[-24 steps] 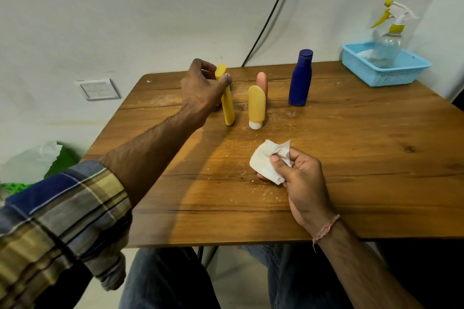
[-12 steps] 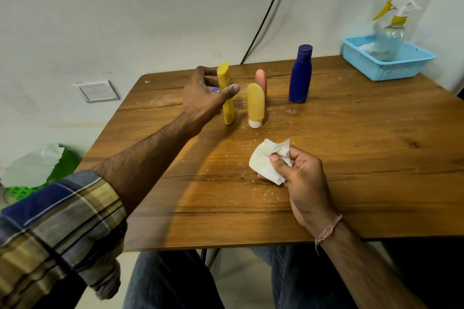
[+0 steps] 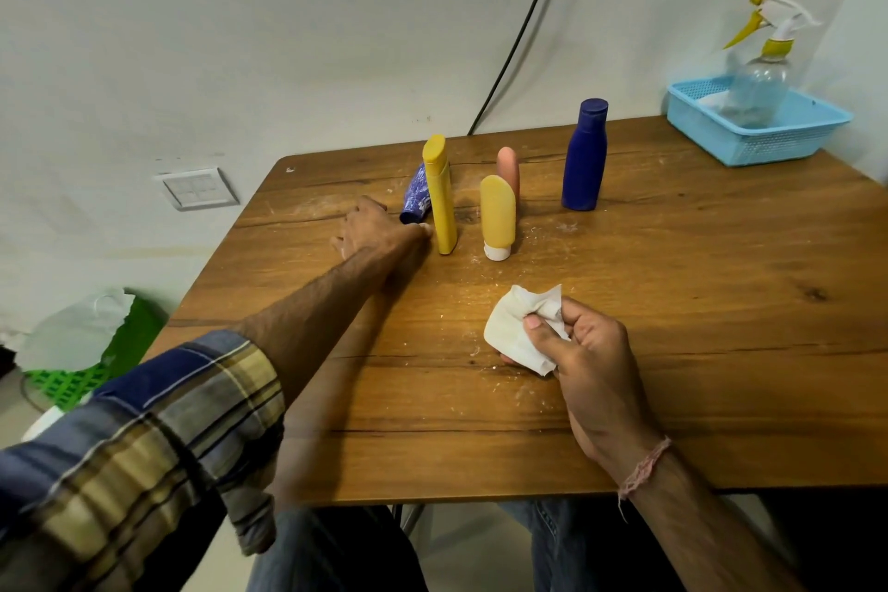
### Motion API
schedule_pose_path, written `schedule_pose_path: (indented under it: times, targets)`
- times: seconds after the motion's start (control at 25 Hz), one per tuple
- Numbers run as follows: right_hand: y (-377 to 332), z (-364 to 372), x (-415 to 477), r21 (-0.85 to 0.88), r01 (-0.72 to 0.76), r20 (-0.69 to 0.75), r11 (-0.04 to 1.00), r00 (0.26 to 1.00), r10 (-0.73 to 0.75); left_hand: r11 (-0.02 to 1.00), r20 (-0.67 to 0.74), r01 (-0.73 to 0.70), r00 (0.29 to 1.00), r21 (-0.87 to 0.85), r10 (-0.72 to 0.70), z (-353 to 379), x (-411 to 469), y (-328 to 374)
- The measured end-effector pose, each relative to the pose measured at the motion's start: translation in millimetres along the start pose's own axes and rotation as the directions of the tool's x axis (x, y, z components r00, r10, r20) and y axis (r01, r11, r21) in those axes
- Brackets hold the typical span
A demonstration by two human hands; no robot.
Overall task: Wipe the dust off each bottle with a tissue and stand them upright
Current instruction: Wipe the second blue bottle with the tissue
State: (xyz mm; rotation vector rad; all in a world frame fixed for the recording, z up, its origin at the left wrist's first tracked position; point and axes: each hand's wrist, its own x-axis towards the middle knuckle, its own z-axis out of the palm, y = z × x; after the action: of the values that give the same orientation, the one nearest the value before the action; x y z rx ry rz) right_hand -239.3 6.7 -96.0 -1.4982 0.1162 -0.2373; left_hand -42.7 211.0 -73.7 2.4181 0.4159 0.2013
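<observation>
Tissue [image 3: 521, 327] is being pinched in a crumpled wad between the thumb and curled fingers of the right hand [image 3: 588, 351]. That hand is resting on the near part of the table [image 3: 696, 327], well apart from the bottles, and I judge it is waiting there so the wipe is ready as soon as a bottle is brought to it. The left hand [image 3: 377, 231] is reaching to the far left of the row, lying palm down with fingers loosely spread and holding nothing. Its thumb tip is sitting just beside the foot of the tall yellow bottle [image 3: 441, 197] and the cap end of the patterned blue bottle [image 3: 416, 195]. That patterned one is lying tilted on the wood behind the tall yellow bottle, partly hidden by it, and is probably the next to be fetched, since it alone is not standing. Five bottles are sitting in the working row. Four are standing upright: the tall yellow bottle, the short yellow tube [image 3: 498, 214] balancing on its white cap, the pink bottle [image 3: 508, 166] just behind it, and the dark blue bottle [image 3: 585, 154] off to the right. One is lying down. One tissue is being used. One spray bottle [image 3: 764, 77] is standing in one blue basket [image 3: 769, 144] at the far right corner, away from the row.
</observation>
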Motion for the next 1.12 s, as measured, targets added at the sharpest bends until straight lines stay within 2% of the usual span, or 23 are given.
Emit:
schedule_pose_path:
  times: [0.08,0.32,0.56,0.92,1.04,1.12]
  targets:
    - [-1,0,-1,-0.017,0.01,0.004,1.0,1.0,-0.01,0.998,0.002,-0.014,1.0,0.067,0.014,7,8,3]
    - [-2,0,-1,-0.019,0.01,0.009,1.0,1.0,-0.01,0.998,-0.084,-0.05,0.995,-0.028,0.048,-3,-5,-2]
    - [-3,0,0,-0.029,0.013,0.012,0.999,1.0,-0.013,0.998,-0.112,-0.047,0.993,-0.047,0.042,-46,-42,-63]
    - [-8,2,-1,-0.014,-0.007,0.004,1.0,1.0,0.007,0.985,-0.078,0.045,0.995,-0.165,-0.059,-99,-113,-120]
    - [-14,3,-6,-0.063,0.03,-0.044,0.998,0.998,-0.033,0.978,-0.013,0.01,1.0,-0.21,-0.013,-108,-135,-132]
    - [-16,1,-8,-0.176,0.072,-0.08,0.982,0.993,-0.088,0.975,0.019,-0.038,0.999,-0.221,0.043,-109,-152,-132]
